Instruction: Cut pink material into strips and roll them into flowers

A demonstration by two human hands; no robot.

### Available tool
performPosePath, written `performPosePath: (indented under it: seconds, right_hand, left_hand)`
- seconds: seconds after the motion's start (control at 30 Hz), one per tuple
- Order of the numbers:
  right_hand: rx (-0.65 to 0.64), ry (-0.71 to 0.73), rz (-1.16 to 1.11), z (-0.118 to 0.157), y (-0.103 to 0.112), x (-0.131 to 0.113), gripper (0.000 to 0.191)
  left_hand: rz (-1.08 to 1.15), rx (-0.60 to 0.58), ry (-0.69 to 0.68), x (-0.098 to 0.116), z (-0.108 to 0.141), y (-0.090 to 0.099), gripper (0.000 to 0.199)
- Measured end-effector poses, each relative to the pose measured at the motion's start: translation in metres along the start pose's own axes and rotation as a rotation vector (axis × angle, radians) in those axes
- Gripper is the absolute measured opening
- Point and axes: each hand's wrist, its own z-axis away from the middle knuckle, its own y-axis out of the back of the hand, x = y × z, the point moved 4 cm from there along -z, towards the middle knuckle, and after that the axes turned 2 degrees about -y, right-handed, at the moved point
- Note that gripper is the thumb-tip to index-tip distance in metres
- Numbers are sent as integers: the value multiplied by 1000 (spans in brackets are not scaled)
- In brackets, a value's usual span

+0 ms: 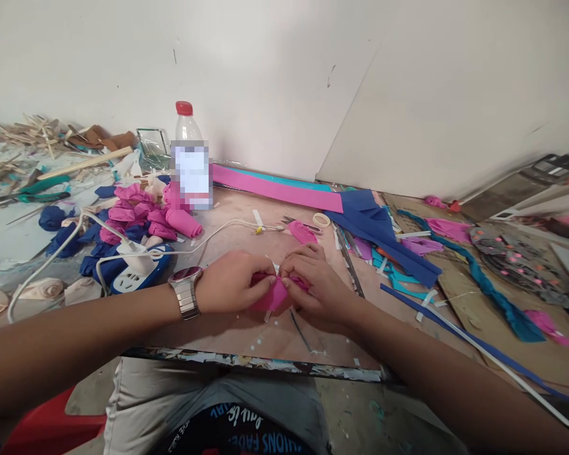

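Observation:
Between my two hands, just above the board (208, 335), is a piece of pink crepe paper (275, 296). My left hand (234, 281), with a metal watch on its wrist, pinches the paper's left part between thumb and fingers. The right side of the same paper is gripped by my right hand (317, 284), its fingers curled close to the left thumb. Fingers cover much of the paper, so its full shape is hidden. Beyond my hands lie another pink paper piece (303, 232), dark scissors (308, 222) and a roll of tape (321, 219).
Rolled pink and blue paper flowers (133, 212) are heaped at left beside a power strip (142, 268) with a white cable. A red-capped bottle (184, 123) stands behind a phone (193, 177). Long pink (275, 188) and blue paper strips (384, 240) lie at the back and right.

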Motion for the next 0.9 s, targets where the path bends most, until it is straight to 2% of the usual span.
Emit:
performPosePath:
  seconds: [0.23, 0.43, 0.57, 0.77, 0.9]
  right_hand:
    - [32, 40, 55, 0, 2, -4, 7]
    - [23, 58, 85, -2, 2, -6, 9]
    - [31, 66, 79, -2, 2, -6, 9]
    - [-13, 43, 25, 0, -2, -4, 6]
    - [-58, 59, 48, 0, -5, -6, 7]
  left_hand:
    - [160, -30, -5, 0, -2, 1, 27]
    - [290, -121, 56, -6, -4, 0, 20]
    - [371, -166, 61, -8, -5, -3, 24]
    - [316, -185, 14, -11, -7, -8, 31]
    - [318, -282, 53, -17, -7, -11, 31]
